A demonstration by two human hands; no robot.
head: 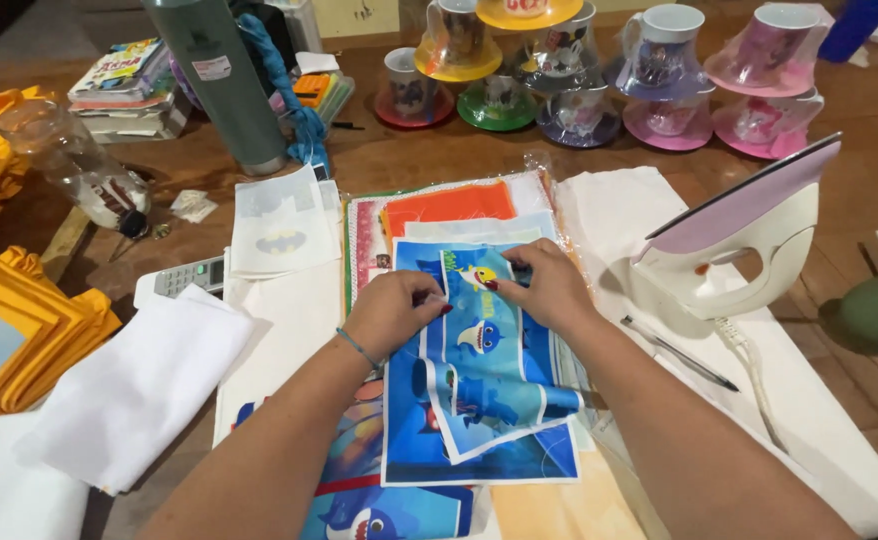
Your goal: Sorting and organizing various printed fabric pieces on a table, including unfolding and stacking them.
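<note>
Both my hands rest on a stack of printed sheets at the middle of the table. My left hand point(397, 312) pinches the left edge of a curling blue cartoon-shark print point(484, 375). My right hand point(549, 287) grips the same sheet at its upper right corner. The sheet lifts slightly off a larger blue print point(414, 450) beneath it. An orange sheet point(449, 204) and other prints lie just behind my fingers.
A white and pink clothes iron point(739, 250) stands upright to the right on white cloth point(614, 215). A pen point(679, 352) lies beside it. Wrapped mugs point(659, 50) line the back. A green flask point(221, 80), a bottle point(74, 160), a remote point(189, 275) and yellow fabric point(29, 330) sit left.
</note>
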